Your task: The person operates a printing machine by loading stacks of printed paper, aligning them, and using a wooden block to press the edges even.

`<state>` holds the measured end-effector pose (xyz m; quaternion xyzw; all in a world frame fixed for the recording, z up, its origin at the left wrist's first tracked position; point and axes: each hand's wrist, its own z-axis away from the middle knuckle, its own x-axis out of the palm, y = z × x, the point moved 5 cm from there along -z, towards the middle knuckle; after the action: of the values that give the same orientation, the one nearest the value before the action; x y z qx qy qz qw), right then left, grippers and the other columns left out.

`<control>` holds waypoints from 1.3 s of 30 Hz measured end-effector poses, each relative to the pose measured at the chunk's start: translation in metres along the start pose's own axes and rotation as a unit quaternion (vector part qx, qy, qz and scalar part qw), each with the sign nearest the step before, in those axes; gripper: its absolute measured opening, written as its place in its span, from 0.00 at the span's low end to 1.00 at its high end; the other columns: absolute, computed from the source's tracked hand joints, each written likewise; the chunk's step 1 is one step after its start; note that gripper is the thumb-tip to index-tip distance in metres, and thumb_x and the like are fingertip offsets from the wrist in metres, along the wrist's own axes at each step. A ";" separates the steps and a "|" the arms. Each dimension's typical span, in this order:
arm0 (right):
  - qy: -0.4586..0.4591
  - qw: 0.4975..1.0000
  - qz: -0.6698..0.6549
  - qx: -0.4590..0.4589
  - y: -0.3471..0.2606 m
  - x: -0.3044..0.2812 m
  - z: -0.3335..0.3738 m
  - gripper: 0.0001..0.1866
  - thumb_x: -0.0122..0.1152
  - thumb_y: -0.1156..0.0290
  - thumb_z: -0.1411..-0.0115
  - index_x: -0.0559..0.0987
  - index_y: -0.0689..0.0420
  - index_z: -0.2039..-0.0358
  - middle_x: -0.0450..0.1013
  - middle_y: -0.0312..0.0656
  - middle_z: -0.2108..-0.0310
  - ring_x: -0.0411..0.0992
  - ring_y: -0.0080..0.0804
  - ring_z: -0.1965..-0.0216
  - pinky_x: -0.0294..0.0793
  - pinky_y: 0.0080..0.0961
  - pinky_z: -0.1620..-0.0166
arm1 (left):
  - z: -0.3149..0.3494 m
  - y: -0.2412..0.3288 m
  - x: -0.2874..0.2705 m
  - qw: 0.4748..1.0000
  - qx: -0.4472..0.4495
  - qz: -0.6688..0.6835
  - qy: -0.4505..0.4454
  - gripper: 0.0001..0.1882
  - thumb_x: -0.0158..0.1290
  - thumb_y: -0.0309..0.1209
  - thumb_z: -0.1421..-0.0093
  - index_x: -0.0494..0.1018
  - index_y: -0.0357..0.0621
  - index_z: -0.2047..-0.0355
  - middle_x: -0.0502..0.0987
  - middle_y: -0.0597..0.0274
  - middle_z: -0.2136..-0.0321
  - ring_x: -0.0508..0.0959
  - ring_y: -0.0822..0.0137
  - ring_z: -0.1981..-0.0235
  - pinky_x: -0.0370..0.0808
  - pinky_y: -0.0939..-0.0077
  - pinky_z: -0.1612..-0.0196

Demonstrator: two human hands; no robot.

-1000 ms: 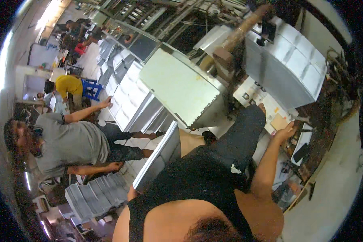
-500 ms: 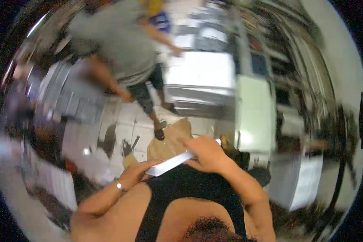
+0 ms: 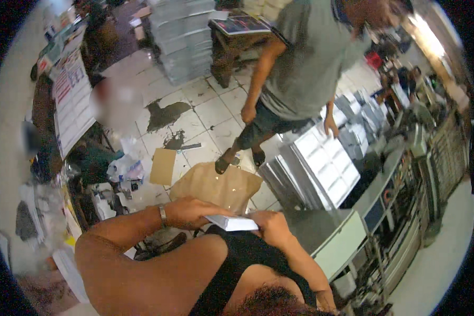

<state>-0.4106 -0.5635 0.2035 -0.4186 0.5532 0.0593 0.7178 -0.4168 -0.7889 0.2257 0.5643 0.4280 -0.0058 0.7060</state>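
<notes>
A thick white stack of paper (image 3: 234, 223) is held level in front of my chest. My left hand (image 3: 186, 211), with a silver band on its wrist, grips the stack's left end; its fingers lie along the far edge. At the other end my right hand (image 3: 272, 226) is closed around the stack's right corner, with its fingers curled. The undersides of both hands are hidden. Below the stack, a flattened sheet of brown paper (image 3: 210, 185) lies on the tiled floor.
A person in a grey shirt (image 3: 310, 63) stands ahead, feet by the brown paper, one hand near tall stacks of printed sheets (image 3: 329, 163). A pale green panel (image 3: 339, 245) lies at right. Wrapped stacks (image 3: 181, 42) stand at the back. A cardboard piece (image 3: 163, 166) is on the floor.
My view has swung left, so the co-worker and the sheet stacks now appear farther right. My right hand has moved from over the stack's top to its right end.
</notes>
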 end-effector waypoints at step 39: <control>0.442 0.537 0.138 0.705 0.031 -0.173 0.361 0.21 0.71 0.64 0.56 0.78 0.64 0.65 0.77 0.53 0.71 0.76 0.44 0.69 0.73 0.36 0.64 | -0.425 0.093 0.105 0.989 0.053 0.055 -0.129 0.19 0.57 0.39 0.45 0.76 0.30 0.65 0.79 0.43 0.67 0.80 0.52 0.66 0.75 0.65 0.60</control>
<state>-0.2242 -0.2375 0.3466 0.3314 0.7140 -0.4438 0.4283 -0.5590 -0.3647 0.2366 0.6182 0.3009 -0.0628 0.7235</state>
